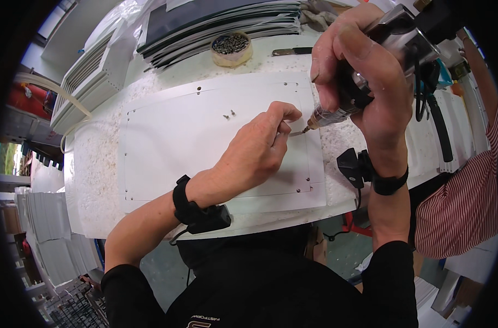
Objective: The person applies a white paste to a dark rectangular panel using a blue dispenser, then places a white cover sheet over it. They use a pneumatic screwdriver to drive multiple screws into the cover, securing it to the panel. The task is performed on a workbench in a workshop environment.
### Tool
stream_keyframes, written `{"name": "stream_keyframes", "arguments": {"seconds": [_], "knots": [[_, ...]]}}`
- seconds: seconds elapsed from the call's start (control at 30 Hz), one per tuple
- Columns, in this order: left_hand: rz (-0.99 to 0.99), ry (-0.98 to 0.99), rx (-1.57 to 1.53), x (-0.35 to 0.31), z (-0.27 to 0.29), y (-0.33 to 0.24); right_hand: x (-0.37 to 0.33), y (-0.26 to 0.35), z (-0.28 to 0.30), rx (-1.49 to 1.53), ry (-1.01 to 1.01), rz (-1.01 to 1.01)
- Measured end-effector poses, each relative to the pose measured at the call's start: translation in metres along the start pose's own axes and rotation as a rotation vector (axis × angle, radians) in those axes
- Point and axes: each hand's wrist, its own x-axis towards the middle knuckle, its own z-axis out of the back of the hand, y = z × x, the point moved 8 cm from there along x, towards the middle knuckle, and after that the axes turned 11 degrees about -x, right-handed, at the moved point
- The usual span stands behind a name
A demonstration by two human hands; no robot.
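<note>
A white panel [178, 136] lies in front of me with several small screws set along its border. Two loose screws [229, 115] rest on its upper middle. My right hand [372, 65] is wrapped round a metal-bodied power screwdriver [328, 116], tilted so its tip points down and left at the panel's right edge. Close beside that tip, my left hand [254, 147] hovers over the panel with curled fingers pressed together. Whatever it pinches, if anything, is too small to make out. A black band with a small box sits on each wrist.
Beyond the panel stands a round tub [235, 58] of screws, with a dark-handled knife [291, 52] to its right. Dark flat panels [221, 27] are stacked at the back. A white louvred part [90, 76] stands far left. Another person in striped clothing [459, 213] is at right.
</note>
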Motion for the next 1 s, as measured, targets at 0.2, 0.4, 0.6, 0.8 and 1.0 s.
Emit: {"name": "stream_keyframes", "arguments": {"seconds": [0.2, 0.4, 0.6, 0.8, 1.0], "knots": [[-0.047, -0.009, -0.013, -0.001, 0.002, 0.000, 0.001, -0.002, -0.009, 0.017, 0.087, 0.012], [-0.045, 0.007, -0.024, -0.002, 0.002, 0.000, -0.004, -0.012, -0.016, 0.072, 0.134, -0.045], [-0.068, 0.021, 0.042, -0.002, 0.001, 0.001, -0.010, -0.012, -0.024, 0.137, 0.217, -0.052], [-0.061, -0.070, 0.038, -0.022, 0.027, -0.003, -0.012, 0.023, 0.008, 0.176, 0.197, 0.178], [-0.082, -0.203, 0.507, -0.034, 0.097, 0.000, -0.018, 0.016, 0.026, 0.212, 0.029, 0.144]]}}
